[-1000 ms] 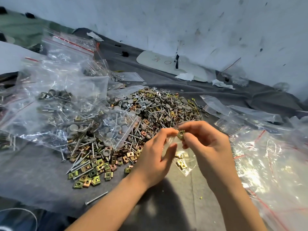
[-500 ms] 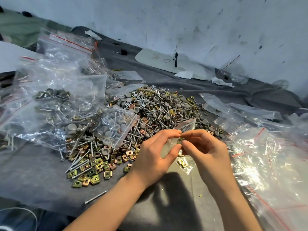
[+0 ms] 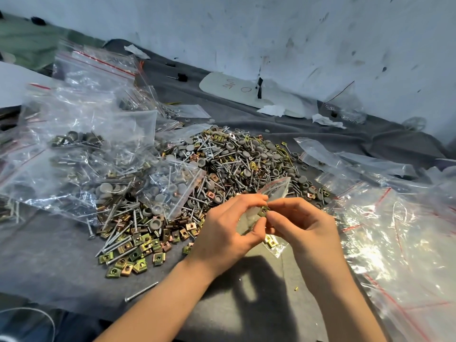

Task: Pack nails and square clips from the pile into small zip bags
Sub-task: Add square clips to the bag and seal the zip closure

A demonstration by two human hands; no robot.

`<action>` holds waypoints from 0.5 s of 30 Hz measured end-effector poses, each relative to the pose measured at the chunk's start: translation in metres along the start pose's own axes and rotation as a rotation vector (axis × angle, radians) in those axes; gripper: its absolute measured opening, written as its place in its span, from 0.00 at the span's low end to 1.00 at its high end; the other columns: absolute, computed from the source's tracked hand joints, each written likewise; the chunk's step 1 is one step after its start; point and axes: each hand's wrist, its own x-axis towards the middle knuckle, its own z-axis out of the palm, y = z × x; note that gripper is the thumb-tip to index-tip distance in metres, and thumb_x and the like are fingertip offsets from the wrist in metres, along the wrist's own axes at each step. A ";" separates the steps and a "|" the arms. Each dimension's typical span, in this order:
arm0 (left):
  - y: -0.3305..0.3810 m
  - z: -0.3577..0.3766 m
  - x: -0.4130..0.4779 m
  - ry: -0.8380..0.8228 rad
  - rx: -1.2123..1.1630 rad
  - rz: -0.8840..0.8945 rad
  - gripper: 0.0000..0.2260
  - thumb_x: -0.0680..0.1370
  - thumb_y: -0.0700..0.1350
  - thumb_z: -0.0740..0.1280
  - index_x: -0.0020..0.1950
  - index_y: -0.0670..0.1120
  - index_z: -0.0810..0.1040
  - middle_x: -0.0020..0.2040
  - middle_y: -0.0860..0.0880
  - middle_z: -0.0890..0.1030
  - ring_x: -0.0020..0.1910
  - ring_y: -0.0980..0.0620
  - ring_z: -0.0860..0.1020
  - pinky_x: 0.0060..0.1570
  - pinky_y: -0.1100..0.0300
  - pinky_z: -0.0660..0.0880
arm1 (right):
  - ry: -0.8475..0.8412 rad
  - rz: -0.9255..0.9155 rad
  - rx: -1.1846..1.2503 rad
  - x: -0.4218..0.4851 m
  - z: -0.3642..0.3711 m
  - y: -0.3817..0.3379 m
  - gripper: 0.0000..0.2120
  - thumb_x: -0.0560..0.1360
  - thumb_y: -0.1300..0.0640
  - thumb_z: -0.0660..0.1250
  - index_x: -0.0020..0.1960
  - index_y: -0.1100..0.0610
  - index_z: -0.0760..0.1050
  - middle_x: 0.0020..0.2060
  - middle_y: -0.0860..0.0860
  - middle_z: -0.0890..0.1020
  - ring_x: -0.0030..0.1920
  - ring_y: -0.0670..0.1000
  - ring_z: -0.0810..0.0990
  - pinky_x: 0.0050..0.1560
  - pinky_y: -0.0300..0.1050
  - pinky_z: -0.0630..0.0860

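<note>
Nail (image 3: 142, 291): laid alone on the grey-covered desk (image 3: 49, 255), at the near edge, apart from the rest
Left hand (image 3: 227, 228): raised over the desk; the zip bag (image 3: 276, 188) is pinched between thumb and forefinger, the other fingers curled
Right hand (image 3: 303, 225): set just beside the left; a clip (image 3: 264, 210) is pinched between thumb and forefinger
Clip: held at the bag's side, between the two sets of fingertips; whether it is inside the bag yet cannot be told
Zip bag: small and clear; its red-lined mouth is tilted up and to the right; a few brass clips are seen in its bottom, below the hands
Loose clips (image 3: 133, 253): spread flat on the desk left of the hands, at the pile's near foot
Pile (image 3: 234, 164): nails, clips and grey caps (image 3: 261, 154) heaped together behind the hands
Filled bags (image 3: 74, 156): stacked at the left; one is laid on the pile's left slope
Empty bags (image 3: 394, 230): heaped at the right
Card (image 3: 246, 92): white, laid flat at the foot of the scuffed wall (image 3: 296, 33)
</note>
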 end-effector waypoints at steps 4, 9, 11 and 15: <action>0.004 -0.001 0.000 -0.009 0.009 0.000 0.18 0.76 0.52 0.62 0.60 0.44 0.80 0.58 0.51 0.81 0.57 0.52 0.79 0.57 0.52 0.75 | 0.034 0.012 0.004 0.001 0.002 0.003 0.08 0.70 0.73 0.69 0.42 0.62 0.81 0.33 0.56 0.83 0.33 0.49 0.78 0.36 0.39 0.77; 0.009 -0.005 0.000 0.009 -0.017 0.004 0.17 0.76 0.50 0.62 0.59 0.43 0.81 0.56 0.49 0.82 0.56 0.51 0.80 0.55 0.50 0.76 | 0.028 0.032 0.015 0.002 0.001 0.004 0.12 0.69 0.75 0.68 0.38 0.59 0.82 0.32 0.56 0.82 0.32 0.50 0.76 0.34 0.39 0.75; 0.011 -0.007 0.000 0.013 -0.023 0.021 0.15 0.76 0.48 0.63 0.58 0.43 0.81 0.55 0.49 0.82 0.55 0.50 0.80 0.55 0.49 0.76 | 0.013 0.037 0.014 0.002 -0.002 0.004 0.13 0.69 0.74 0.68 0.37 0.58 0.83 0.31 0.55 0.82 0.32 0.50 0.76 0.35 0.40 0.75; 0.016 -0.010 0.001 0.033 0.005 0.118 0.13 0.75 0.44 0.64 0.56 0.42 0.81 0.53 0.47 0.83 0.52 0.49 0.82 0.54 0.51 0.78 | -0.061 0.101 0.008 0.005 -0.011 0.000 0.13 0.69 0.74 0.68 0.37 0.58 0.83 0.32 0.57 0.81 0.31 0.50 0.75 0.34 0.39 0.74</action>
